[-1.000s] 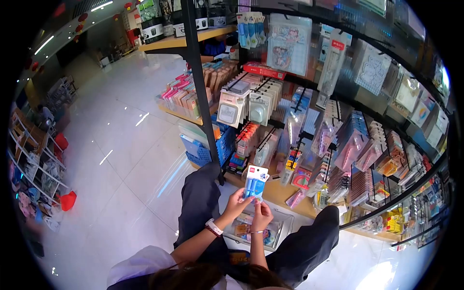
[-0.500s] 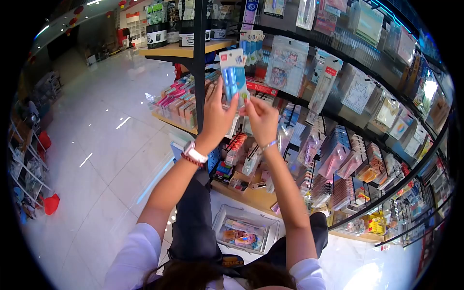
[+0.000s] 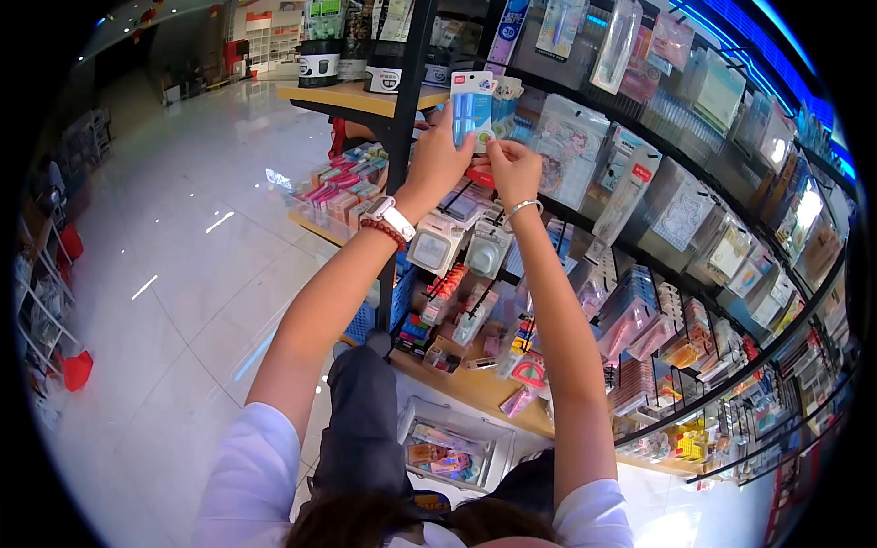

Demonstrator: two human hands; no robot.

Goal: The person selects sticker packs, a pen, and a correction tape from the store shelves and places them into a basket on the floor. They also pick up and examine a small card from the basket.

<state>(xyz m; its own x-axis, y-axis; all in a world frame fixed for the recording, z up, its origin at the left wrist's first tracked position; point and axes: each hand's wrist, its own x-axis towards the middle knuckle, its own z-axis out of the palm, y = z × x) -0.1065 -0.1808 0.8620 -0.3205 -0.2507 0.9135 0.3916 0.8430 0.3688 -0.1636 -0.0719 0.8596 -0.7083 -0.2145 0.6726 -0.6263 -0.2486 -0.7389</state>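
Observation:
In front of the display rack I hold up a carded blister pack with blue pieces under clear plastic. My left hand grips its left side and lower edge, with the thumb on the front. The fingers of my right hand are pinched at the lower right corner of the card. Right behind the pack, similar blue-and-white packs hang on the rack. A larger sticker-like sheet in a clear bag hangs to their right.
On the floor between my legs stands a grey basket with several packaged items inside. A black post and a wooden shelf with dark tubs are left of my hands. Hooks with hanging goods fill the right side.
Both hands have moved up and forward with the blister pack, closer to the similar hanging packs. My arms are stretched further out, and the view has shifted slightly.

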